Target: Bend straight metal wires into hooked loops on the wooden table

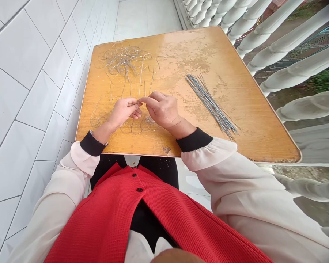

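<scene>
Both the left hand [124, 109] and the right hand [162, 107] are brought together, fingertips to fingertips, over the near left part of the wooden table [249, 113]. Between the left thumb and forefinger, pinched with almost no gap, there seems to be a thin wire [140, 78], which extends from this meeting place toward the tangle of wire [123, 60] near the far left corner. The right forefinger is bent to the same point, but its thumb is hidden, so I cannot tell how firmly that hand closes, or on what. Because the wire is so thin, I think it could slip or roll if the pinch becomes loose, and a free end might prick a finger. Several loose wire pieces [150, 119] lie under and around the hands; a black cuff [194, 140] could perhaps catch one and drag it. To the right, the bundle of straight wires [212, 106] lies apart from both hands, its near end close to the right sleeve [244, 193], so a careless push of this arm might spread it.
</scene>
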`<state>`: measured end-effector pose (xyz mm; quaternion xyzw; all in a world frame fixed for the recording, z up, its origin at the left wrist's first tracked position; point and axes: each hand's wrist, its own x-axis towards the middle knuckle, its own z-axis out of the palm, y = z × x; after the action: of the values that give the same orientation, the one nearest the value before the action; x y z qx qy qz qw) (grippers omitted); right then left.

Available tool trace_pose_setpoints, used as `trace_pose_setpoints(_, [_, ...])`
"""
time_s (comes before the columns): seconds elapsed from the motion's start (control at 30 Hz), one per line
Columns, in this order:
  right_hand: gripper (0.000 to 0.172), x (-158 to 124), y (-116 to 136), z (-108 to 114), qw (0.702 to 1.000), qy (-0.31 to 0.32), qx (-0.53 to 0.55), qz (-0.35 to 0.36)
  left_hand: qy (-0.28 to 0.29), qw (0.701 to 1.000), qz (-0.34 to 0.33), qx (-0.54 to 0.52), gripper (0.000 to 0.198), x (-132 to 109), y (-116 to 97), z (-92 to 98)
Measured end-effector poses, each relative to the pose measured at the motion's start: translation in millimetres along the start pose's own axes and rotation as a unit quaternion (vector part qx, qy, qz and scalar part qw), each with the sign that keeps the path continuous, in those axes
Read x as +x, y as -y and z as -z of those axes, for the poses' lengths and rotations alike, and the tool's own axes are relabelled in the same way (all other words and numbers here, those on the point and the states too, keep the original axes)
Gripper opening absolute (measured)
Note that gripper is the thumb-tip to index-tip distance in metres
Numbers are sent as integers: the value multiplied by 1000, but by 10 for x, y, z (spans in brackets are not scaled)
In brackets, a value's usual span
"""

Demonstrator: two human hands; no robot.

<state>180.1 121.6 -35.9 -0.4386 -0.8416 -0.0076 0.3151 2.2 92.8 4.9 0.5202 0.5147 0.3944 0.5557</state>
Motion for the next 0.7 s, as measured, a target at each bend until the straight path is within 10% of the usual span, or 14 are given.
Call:
trace_pose_setpoints(0.17, [43,9,51,16,982,-51,164,-80,-40,999,-21,-21,11,9,5,-2])
trace_pose_setpoints(0.33, [64,36,91,60,896,-49,389,-210,-81,996,-37,-29,14,28,14,15])
trace_pose_setpoints(0.7, [42,55,117,15,881,-7,408,-238,-98,995,-33,13,14,94,63,24])
